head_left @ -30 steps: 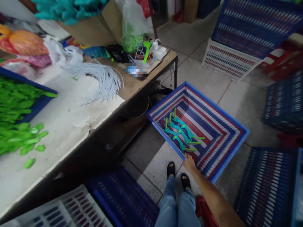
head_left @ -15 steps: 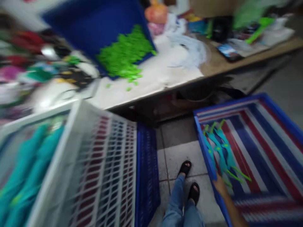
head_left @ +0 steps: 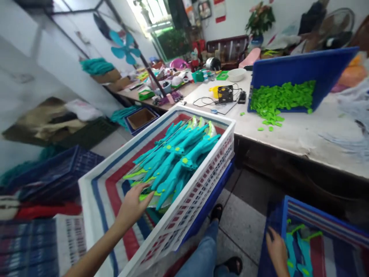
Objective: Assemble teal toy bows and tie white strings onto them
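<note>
My left hand (head_left: 133, 206) reaches into a white crate (head_left: 198, 200) on my left, fingers open and touching the near end of a pile of teal and green plastic pieces (head_left: 175, 157). It holds nothing that I can see. My right hand (head_left: 277, 250) rests at the near left rim of a blue striped crate (head_left: 331, 227) on the floor at lower right, beside a few more teal pieces (head_left: 298, 250). Its fingers curl downward and what they touch is hidden.
A long white worktable (head_left: 302, 134) stands ahead with a tilted blue tray (head_left: 302, 69) spilling green plastic bits (head_left: 282, 98), a small fan and cables. Blue crates (head_left: 57, 169) stack on the floor at left. My legs and sandalled feet (head_left: 230, 263) are between the two crates.
The view swung left from the floor crate to the white crate. My left hand came in and reached the teal pile. My right hand stays at the blue striped crate's rim.
</note>
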{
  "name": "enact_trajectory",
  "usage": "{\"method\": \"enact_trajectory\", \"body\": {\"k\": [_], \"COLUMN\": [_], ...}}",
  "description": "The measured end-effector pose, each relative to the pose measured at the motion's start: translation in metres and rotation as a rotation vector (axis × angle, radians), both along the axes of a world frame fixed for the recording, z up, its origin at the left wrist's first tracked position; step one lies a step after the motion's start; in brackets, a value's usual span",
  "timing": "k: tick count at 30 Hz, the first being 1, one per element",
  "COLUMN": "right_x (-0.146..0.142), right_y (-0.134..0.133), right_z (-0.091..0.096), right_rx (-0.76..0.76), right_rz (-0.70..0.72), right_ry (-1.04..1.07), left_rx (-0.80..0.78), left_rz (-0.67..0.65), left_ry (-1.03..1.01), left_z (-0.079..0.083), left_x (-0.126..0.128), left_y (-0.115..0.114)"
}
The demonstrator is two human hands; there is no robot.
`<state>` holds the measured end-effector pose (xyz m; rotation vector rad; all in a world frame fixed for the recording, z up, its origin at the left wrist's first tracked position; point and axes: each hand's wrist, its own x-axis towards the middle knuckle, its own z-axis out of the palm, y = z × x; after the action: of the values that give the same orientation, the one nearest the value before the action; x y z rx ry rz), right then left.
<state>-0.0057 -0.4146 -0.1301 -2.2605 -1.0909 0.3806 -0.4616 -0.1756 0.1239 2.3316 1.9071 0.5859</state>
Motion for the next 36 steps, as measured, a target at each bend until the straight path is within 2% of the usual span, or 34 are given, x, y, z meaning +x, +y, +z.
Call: {"method": "enact_trajectory", "body": {"k": [2, 3, 6, 8, 10, 12, 15, 18, 22, 27, 30, 33, 36], "right_x": [-0.009, -0.02, -0.072, -0.111, -0.143, -0.163, -0.174, -0.174, -0.171, -0.17, -0.172, -0.174, -0.176], "right_y": [0.085, 0.128, 0.246, 0.308, 0.354, 0.385, 0.409, 0.419, 0.431, 0.445, 0.449, 0.449, 0.447], "right_z": [0.064, 0.098, 0.187, 0.225, 0.243, 0.245, 0.237, 0.232, 0.232, 0.23, 0.228, 0.226, 0.223], "right_rx": [0.143, 0.225, 0.36, 0.296, 0.147, -0.034, -0.232, -0.281, -0.277, -0.326, -0.334, -0.332, -0.304], "right_rz": [0.142, 0.263, 0.652, 0.895, 1.09, 1.256, 1.429, 1.497, 1.578, 1.682, 1.695, 1.683, 1.659], "right_ry": [-0.1, -0.148, -0.315, -0.437, -0.538, -0.608, -0.682, -0.753, -0.798, -0.765, -0.753, -0.741, -0.731], "left_rx": [0.01, 0.014, 0.024, 0.004, -0.048, -0.112, -0.321, -0.54, -0.615, -0.644, -0.743, -0.852, -0.87], "left_rz": [0.015, 0.014, 0.011, 0.014, 0.033, 0.088, 0.157, 0.153, 0.192, 0.232, 0.132, 0.052, 0.212], "left_ry": [-0.039, -0.053, -0.048, -0.015, 0.0, -0.009, 0.013, 0.045, 0.032, 0.005, -0.105, -0.268, -0.296], "left_z": [-0.007, -0.009, -0.016, -0.022, -0.029, -0.035, -0.043, -0.052, -0.057, -0.038, -0.031, -0.035, -0.043], "left_x": [-0.007, -0.006, 0.005, 0.015, 0.021, 0.021, 0.011, 0.001, -0.003, -0.008, -0.001, 0.02, 0.038], "left_y": [0.022, 0.037, 0.086, 0.119, 0.149, 0.174, 0.207, 0.229, 0.24, 0.239, 0.224, 0.2, 0.183]}}
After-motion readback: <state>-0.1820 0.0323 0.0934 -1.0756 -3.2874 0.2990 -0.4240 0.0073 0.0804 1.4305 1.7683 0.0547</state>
